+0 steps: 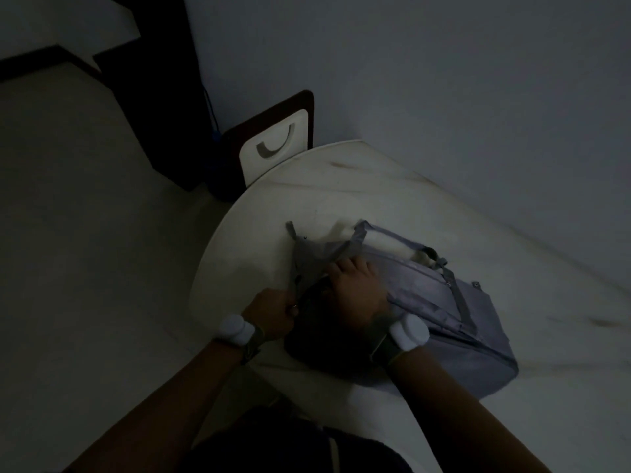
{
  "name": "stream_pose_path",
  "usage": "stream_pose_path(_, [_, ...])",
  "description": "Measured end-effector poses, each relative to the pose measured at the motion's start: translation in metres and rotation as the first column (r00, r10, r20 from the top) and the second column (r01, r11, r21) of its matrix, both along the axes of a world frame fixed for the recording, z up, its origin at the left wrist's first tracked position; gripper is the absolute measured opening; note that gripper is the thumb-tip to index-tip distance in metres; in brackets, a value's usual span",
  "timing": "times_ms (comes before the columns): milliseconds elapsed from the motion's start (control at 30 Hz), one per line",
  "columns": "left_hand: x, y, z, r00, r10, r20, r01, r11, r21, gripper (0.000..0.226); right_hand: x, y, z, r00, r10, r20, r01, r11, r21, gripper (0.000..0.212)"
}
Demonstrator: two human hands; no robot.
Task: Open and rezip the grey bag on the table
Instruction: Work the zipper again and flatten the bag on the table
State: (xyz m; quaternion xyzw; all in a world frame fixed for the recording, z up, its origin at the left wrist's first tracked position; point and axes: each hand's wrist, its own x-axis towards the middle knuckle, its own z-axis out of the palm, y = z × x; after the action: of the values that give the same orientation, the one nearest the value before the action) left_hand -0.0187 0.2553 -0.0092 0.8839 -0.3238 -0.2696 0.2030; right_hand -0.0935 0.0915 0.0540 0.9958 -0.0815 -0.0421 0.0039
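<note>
The grey bag lies on the round white table, near its left edge. The bag's left end gapes as a dark opening under my hands, and its handles arch over the far side. My left hand is closed at the left lip of the opening, pinching the fabric edge or the zip pull; the dim light hides which. My right hand rests palm down on top of the bag beside the opening, with the fingers curled over the fabric near a handle strap. Both wrists wear white bands.
A chair with a dark frame and a white back stands behind the table's far left edge. A dark cabinet stands against the wall at the left. The wall runs close along the table's right side. The room is very dark.
</note>
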Motion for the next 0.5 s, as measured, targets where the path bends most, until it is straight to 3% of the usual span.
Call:
stream_pose_path(100, [0.006, -0.005, 0.008, 0.981, 0.083, -0.176, -0.095, 0.993, -0.065, 0.038, 0.002, 0.020, -0.005, 0.989, 0.129, 0.067, -0.127, 0.991, -0.039, 0.033])
stream_pose_path(200, [0.011, -0.011, 0.016, 0.971, 0.103, -0.215, -0.123, 0.989, -0.078, 0.043, 0.007, 0.037, -0.021, 0.997, 0.083, 0.003, -0.083, 0.996, 0.019, 0.011])
stream_pose_path(300, [0.013, -0.015, 0.029, 0.971, 0.118, -0.210, -0.143, 0.984, -0.107, 0.033, 0.019, 0.040, -0.025, 0.991, -0.045, -0.125, 0.054, 0.996, 0.070, 0.016])
stream_pose_path(400, [0.014, -0.015, 0.037, 0.990, -0.015, -0.138, 0.001, 0.995, -0.102, 0.027, 0.024, 0.040, -0.026, 0.986, 0.023, -0.164, 0.007, 0.983, 0.183, 0.030])
stream_pose_path(500, [0.023, 0.002, 0.035, 0.983, -0.031, -0.182, 0.015, 0.996, -0.089, 0.019, 0.021, 0.047, -0.024, 0.988, 0.015, -0.153, 0.007, 0.990, 0.142, 0.031])
